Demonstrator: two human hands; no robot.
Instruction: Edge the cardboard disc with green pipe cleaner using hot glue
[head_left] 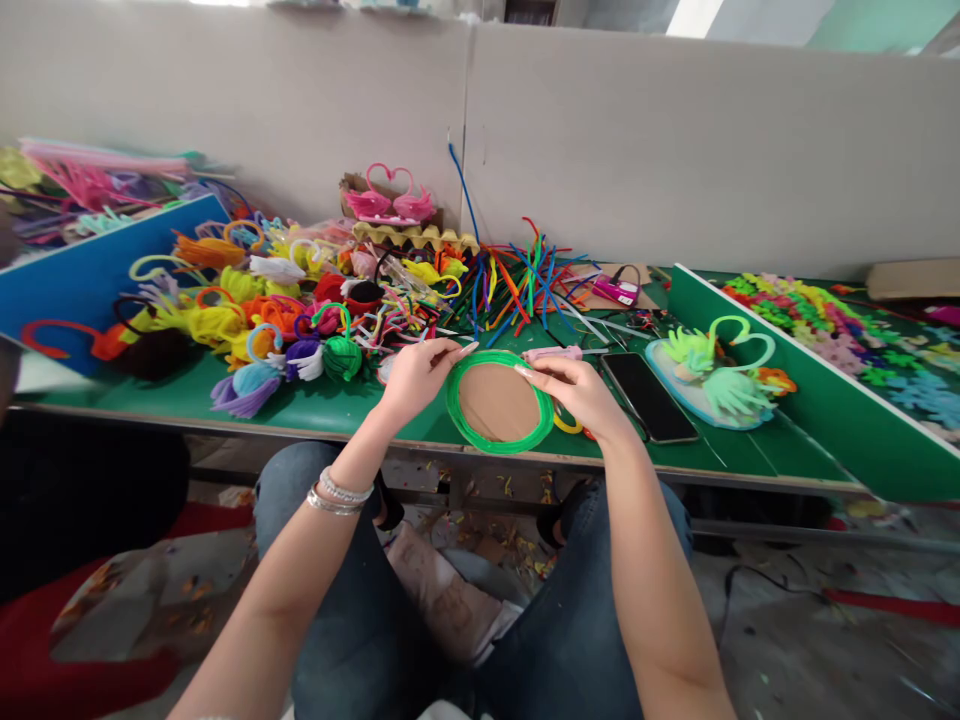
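Note:
A round cardboard disc (pixel 499 402) with a bright green fuzzy rim (pixel 506 446) lies near the front edge of the green table. My left hand (pixel 421 378) pinches the rim at its upper left, fingers pressed together. At the upper right of the same rim, my right hand (pixel 574 392) grips it between thumb and fingers. A pink-handled tool (pixel 553 353) lies just behind the disc. Partly hidden by my right hand is a yellow scissor handle (pixel 568 424).
Colourful pipe-cleaner swans (pixel 341 355) crowd the left, by a blue divider (pixel 97 285). Loose pipe cleaners (pixel 525 285) lie behind. To the right are a black phone (pixel 651 397), a green swan pair (pixel 720 375) and a green divider (pixel 810 390).

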